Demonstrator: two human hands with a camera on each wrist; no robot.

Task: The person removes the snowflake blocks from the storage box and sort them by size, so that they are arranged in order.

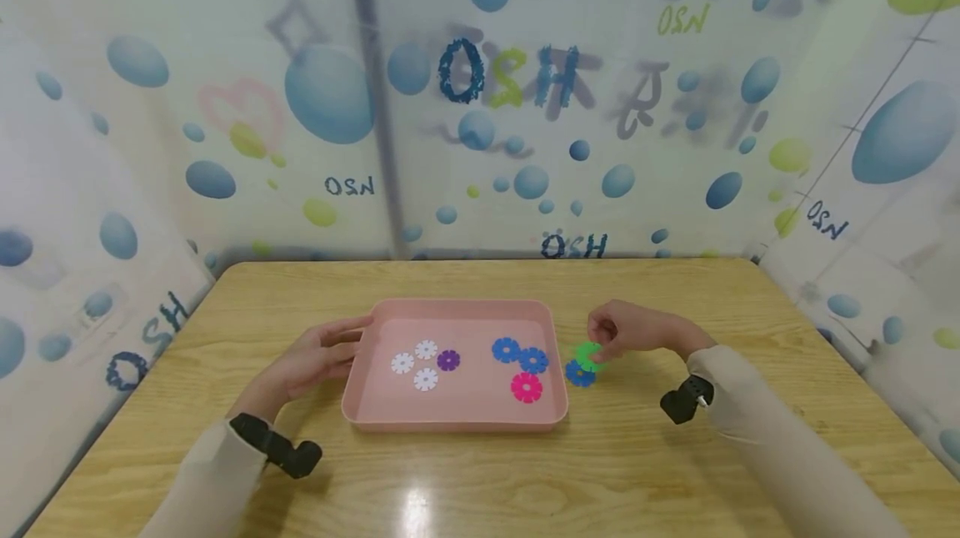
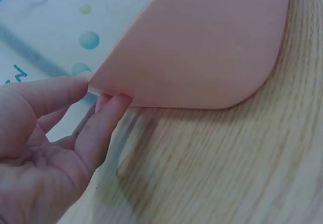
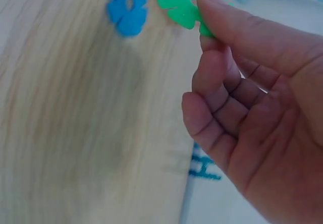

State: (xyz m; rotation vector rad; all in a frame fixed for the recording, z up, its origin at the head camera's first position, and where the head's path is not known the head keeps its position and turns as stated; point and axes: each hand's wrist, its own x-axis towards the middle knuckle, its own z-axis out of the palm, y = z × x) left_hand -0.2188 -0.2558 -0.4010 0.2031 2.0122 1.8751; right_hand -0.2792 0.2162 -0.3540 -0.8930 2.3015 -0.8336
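My right hand (image 1: 626, 329) pinches a green snowflake disc (image 3: 179, 3) between thumb and forefinger, just right of the tray; its other fingers are curled. A blue snowflake disc (image 3: 127, 9) lies beside the tray, partly overlapped by the green one in the head view. At the left, my left hand (image 1: 311, 363) holds the side of the pink tray (image 1: 457, 414), with fingertips (image 2: 121, 102) against its outer wall and rim. Inside the tray are three white discs (image 1: 426, 379), a purple disc (image 1: 448, 360), two blue discs (image 1: 533, 360) and a pink disc (image 1: 527, 388).
The tray sits on a wood-grain table (image 1: 480, 480). Behind the table's far edge hangs a patterned curtain (image 1: 480, 171) with blue and green spots, and similar panels flank both sides. Black straps with small cameras (image 1: 686, 399) are on both wrists.
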